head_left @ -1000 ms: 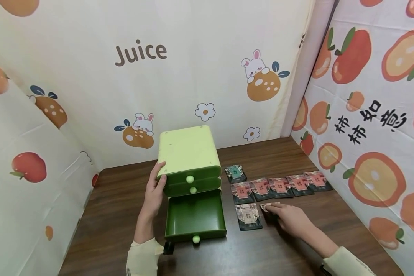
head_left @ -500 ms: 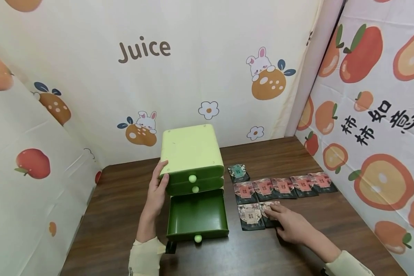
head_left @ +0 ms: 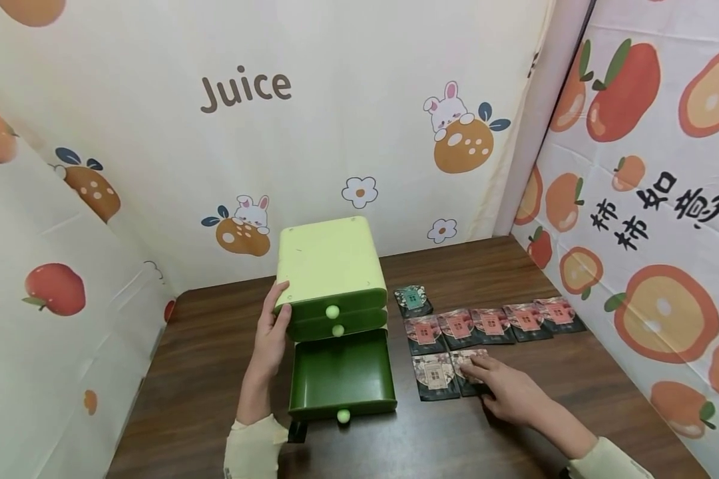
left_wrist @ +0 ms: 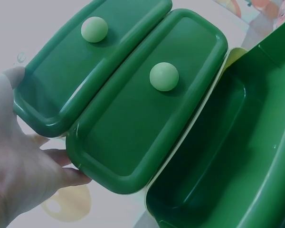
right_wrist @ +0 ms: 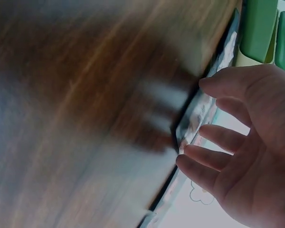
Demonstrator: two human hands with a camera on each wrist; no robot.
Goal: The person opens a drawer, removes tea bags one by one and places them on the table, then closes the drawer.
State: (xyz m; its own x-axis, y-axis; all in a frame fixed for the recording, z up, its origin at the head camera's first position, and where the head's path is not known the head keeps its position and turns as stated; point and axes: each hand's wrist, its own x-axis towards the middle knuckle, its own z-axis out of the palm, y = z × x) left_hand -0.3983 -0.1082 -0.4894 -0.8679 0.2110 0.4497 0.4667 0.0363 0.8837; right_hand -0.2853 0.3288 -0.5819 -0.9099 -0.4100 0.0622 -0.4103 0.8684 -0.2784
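In the head view, a drawer cabinet (head_left: 329, 259) with a pale green top and dark green drawers stands on the table. Its bottom drawer (head_left: 341, 372) is pulled out, with a bare inside. My left hand (head_left: 271, 336) grips the cabinet's left side; the left wrist view shows the thumb at the top drawer's edge and the fingers (left_wrist: 69, 176) along the side. On the right, my right hand (head_left: 506, 392) rests its fingertips on a beige-labelled sachet (head_left: 469, 388), partly covering it. A second beige sachet (head_left: 435, 376) lies flat right beside it.
Behind the beige sachets runs a row of several red-labelled sachets (head_left: 491, 326). One green-labelled sachet (head_left: 413, 301) lies farther back, right of the cabinet. Printed curtains bound the brown wooden table (head_left: 216, 352) at the back and both sides.
The beige sachet under my right hand has gone from tilted up to lying flat beside the other one. My left hand has kept its grip on the cabinet.
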